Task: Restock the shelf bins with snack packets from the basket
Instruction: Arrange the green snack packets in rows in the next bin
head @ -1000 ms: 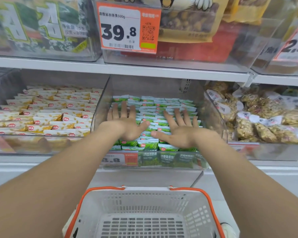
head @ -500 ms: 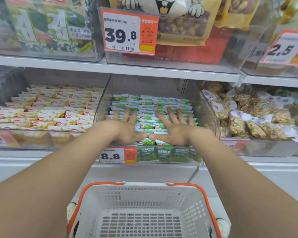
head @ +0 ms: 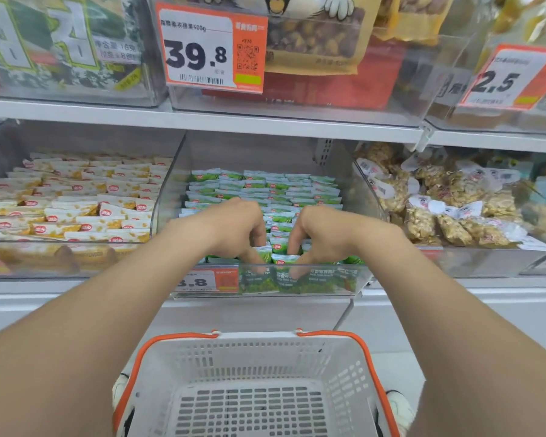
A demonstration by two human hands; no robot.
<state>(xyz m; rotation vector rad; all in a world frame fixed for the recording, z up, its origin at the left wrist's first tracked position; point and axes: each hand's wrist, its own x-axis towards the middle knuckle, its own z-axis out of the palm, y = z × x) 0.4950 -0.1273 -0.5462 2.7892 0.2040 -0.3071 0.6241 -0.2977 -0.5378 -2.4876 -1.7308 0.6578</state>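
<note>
Small green snack packets (head: 265, 186) lie in neat rows and fill the clear middle bin (head: 364, 280). Both my hands are inside that bin at its front edge. My left hand (head: 234, 225) is curled with its fingers bent down onto the front row of green packets. My right hand (head: 323, 231) mirrors it a few centimetres to the right, thumb and fingers pinched on a front packet. The fingertips are partly hidden behind the packets and the bin's front wall. Below my arms sits the white basket (head: 249, 342) with orange handles, and no packets show on its floor.
The left bin (head: 76, 263) holds white and yellow packets (head: 76, 197). The right bin holds clear bags of nuts (head: 438, 209). An upper shelf (head: 265, 121) with price tags and large bags hangs close above the bins. Shoes show beside the basket.
My hands were flat with fingers spread on the green packets. They have since pulled back to the bin's front and curled their fingers down onto the front row.
</note>
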